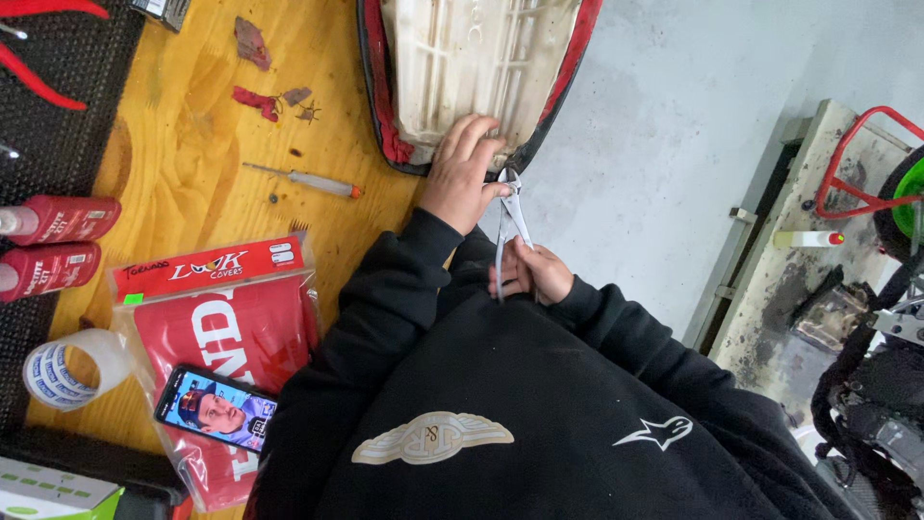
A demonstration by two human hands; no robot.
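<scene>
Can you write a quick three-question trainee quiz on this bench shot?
1. True or false: the left hand rests on the upturned seat base.
2. What does the right hand grip? A) pliers B) screwdriver C) tape roll
3. Fill in: the phone lies on a red ____ package.

Key: 1 true; 2 A; 3 plastic-wrapped.
</scene>
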